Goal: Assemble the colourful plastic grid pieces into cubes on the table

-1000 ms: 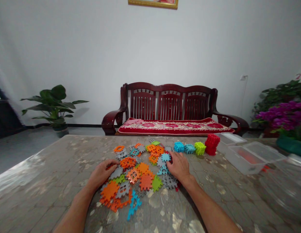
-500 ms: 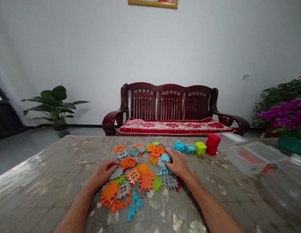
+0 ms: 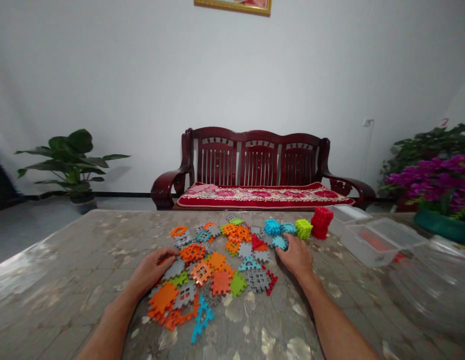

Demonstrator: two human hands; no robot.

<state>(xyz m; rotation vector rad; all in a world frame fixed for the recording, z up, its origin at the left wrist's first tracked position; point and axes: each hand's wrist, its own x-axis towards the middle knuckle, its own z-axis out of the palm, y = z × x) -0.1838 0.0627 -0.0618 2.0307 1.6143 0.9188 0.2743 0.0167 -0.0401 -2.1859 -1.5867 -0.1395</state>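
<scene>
My right hand [image 3: 298, 255] pinches a light blue interlocking tile [image 3: 280, 243] by its right side, just in front of the short stack of light blue tiles [image 3: 288, 228]. Resting at the left edge of the loose pile, my left hand [image 3: 152, 269] is loosely curled, thumb and fingers apart, beside a grey tile [image 3: 174, 269]. The pile between my hands mixes orange, grey, green, blue and red pieces, among them an orange tile [image 3: 165, 297], a grey window tile [image 3: 257, 280] and a blue triangular frame [image 3: 249, 263].
Stacks of blue tiles [image 3: 272, 227], lime green tiles [image 3: 303, 229] and red tiles [image 3: 321, 223] line the table's far side. Clear plastic boxes [image 3: 367, 247] stand at the right, near purple flowers [image 3: 438, 180]. Behind the table is a wooden bench [image 3: 258, 150].
My right hand has moved right, away from the pile, carrying the light blue tile towards the stacks. Red and grey pieces it covered now show. My left hand stays by the pile.
</scene>
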